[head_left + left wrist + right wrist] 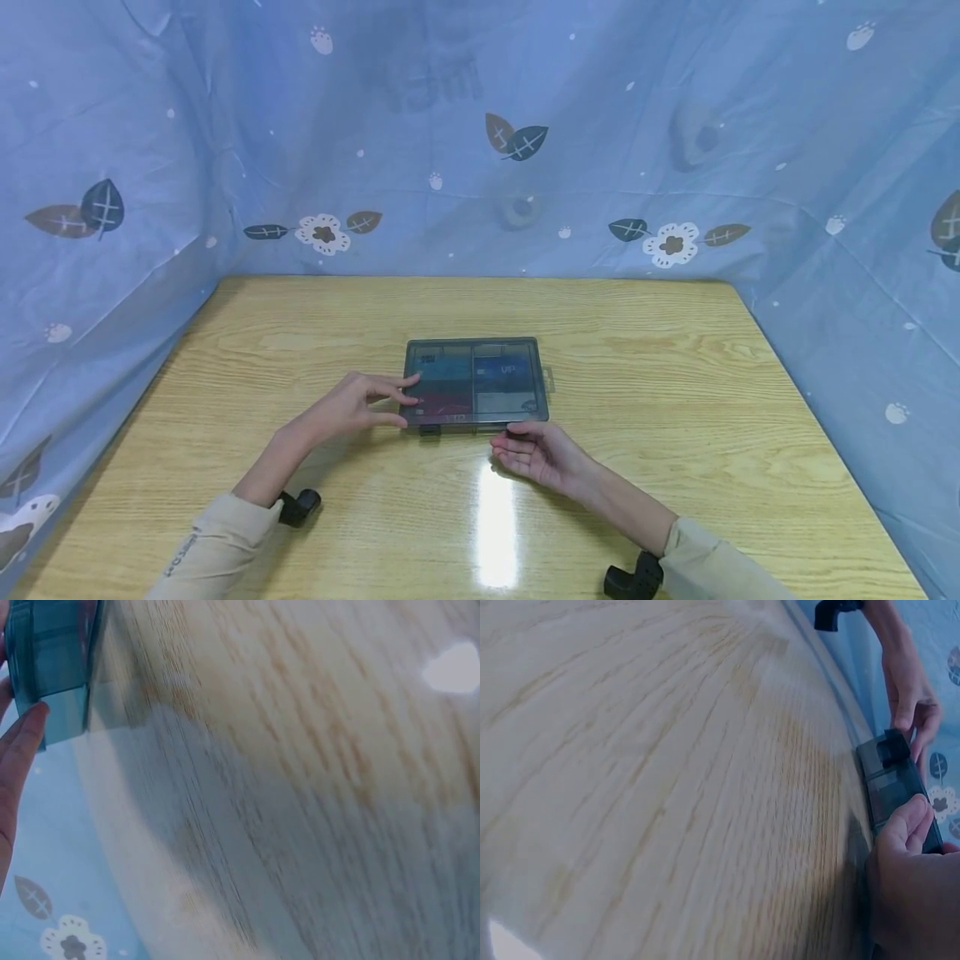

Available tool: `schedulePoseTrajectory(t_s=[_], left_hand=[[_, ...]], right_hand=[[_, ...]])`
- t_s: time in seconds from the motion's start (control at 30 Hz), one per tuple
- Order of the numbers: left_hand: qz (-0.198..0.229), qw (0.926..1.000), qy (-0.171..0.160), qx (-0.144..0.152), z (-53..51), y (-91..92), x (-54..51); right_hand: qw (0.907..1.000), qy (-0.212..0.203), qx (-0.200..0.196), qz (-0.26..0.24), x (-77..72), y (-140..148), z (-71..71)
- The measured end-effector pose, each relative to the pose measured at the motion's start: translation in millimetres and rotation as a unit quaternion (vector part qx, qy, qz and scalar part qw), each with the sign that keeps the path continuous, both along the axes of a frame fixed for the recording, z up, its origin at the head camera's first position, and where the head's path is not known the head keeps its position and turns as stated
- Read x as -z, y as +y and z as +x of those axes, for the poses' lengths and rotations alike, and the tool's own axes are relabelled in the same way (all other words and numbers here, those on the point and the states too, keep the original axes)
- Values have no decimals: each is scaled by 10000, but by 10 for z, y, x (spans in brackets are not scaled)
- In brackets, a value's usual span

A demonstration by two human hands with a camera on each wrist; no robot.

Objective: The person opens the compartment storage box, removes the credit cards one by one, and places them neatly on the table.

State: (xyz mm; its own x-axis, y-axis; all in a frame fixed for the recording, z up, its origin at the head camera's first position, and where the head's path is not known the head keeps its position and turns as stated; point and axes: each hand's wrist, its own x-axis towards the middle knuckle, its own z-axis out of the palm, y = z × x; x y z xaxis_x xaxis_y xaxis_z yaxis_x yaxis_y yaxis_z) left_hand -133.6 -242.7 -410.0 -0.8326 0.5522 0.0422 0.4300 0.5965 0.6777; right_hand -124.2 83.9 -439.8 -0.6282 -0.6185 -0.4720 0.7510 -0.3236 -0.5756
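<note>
A flat, rectangular case of translucent dark grey-teal plastic [472,341] sits at the tabletop [637,367], between the two hands; whether its near edge is slightly raised is hard to tell. The left hand [363,400] grips its left end, fingertips on top and thumb at the near corner. The right hand [543,454] has its fingers bent and appears to pinch the near edge toward the right end.

As for progress, the contents look in place: a teal card [442,367] and a red card [450,403] show on the left hand's side, a blue card marked VIP [498,367] and a pale card [502,404] on the right hand's side, all under the lid, which is down. The fastening seems the unsettled part. A small black latch [894,748], close to the left hand's thumb, juts from the near side and looks unfastened. Anything under the right hand's fingers is hidden, and whether the case is being secured or released cannot be told
</note>
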Motion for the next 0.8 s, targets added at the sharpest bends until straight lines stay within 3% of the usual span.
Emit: schedulePoseTrajectory(t_s=[0.2,0.37,0.63,0.8], left_hand=[[0,9998,-171,-60,8,4,10],[24,9996,-270,-87,14,13,4],[-24,9997,-181,-169,15,7,-6],[-48,9998,-120,-142,-4,25,-5]], right_hand=[[9993,96,-331,-108,12,-7,13],[9988,12,-442,-195,11,-63,106],[9972,-126,-732,-18,-5,-171,311],[9961,-105,-874,39,-12,-312,305]])
